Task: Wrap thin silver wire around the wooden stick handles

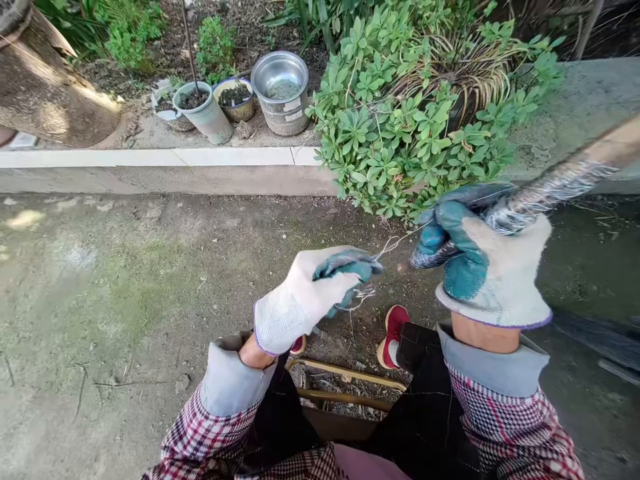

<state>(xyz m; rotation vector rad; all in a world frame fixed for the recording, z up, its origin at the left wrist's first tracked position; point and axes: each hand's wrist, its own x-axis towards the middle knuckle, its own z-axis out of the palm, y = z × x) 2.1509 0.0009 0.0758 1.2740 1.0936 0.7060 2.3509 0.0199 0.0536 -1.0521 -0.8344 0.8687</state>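
In a white glove with teal-coated fingers, my left hand point(315, 283) is closed around a loose bundle of thin pale string point(367, 295). A strand of it runs across the short gap toward my right hand point(493, 260), gloved the same way. That hand is wrapped around a wooden stick point(623, 143), held aslant and reaching out past the right edge of the head view. Pale turns of string or wire point(560, 190) are wound closely about the stick just above the glove. My palm and fingers hide the rest of the grip.
Below the hands is a brown metal frame point(350, 377) between my legs. Ahead runs a raised bed edge point(210, 157) with a metal pot point(281, 110), a plastic bucket point(217, 123) and a leafy shrub point(390, 120). A thick log point(55, 87) stands at left.
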